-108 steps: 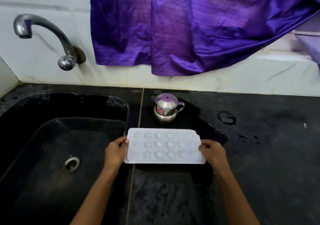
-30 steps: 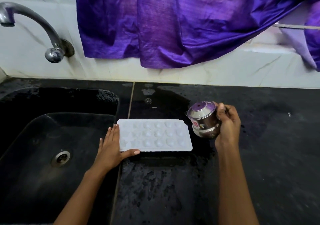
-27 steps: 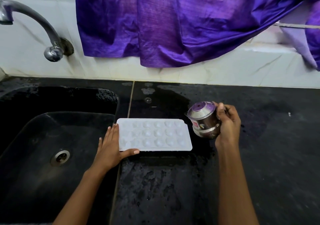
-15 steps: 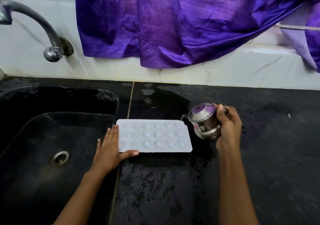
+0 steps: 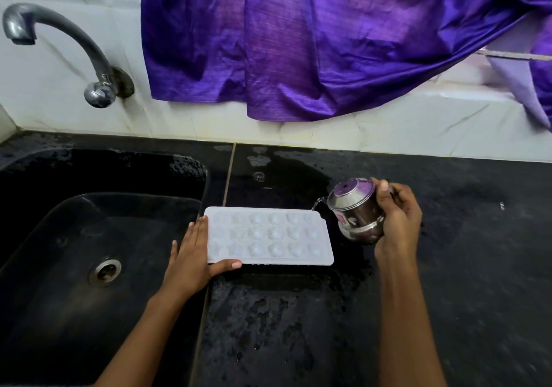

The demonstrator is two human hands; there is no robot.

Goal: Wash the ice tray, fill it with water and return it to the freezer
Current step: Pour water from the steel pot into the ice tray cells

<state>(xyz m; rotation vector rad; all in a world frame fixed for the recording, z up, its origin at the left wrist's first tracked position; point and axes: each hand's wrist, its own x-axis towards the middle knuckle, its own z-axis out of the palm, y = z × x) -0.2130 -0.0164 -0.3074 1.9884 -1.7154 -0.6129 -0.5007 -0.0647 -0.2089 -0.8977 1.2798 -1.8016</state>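
A white ice tray (image 5: 268,236) lies flat on the wet black counter, just right of the sink. My left hand (image 5: 191,255) rests flat against the tray's left end, fingers along the edge and thumb under the near edge. My right hand (image 5: 395,222) grips a small steel pot with a lid and spout (image 5: 354,213), held above the counter at the tray's right end. The pot tilts left, its spout over the tray's far right corner. No stream of water shows.
A black sink (image 5: 89,297) with a metal drain (image 5: 105,271) lies to the left. A curved steel tap (image 5: 74,46) sticks out of the white tiled wall. A purple cloth (image 5: 313,43) hangs over the wall behind. The black counter (image 5: 463,267) is wet around the tray.
My right hand took the pot from behind the tray and brought it to the tray's right end. In the last second the pot tipped further left toward the tray. My left hand stays put.
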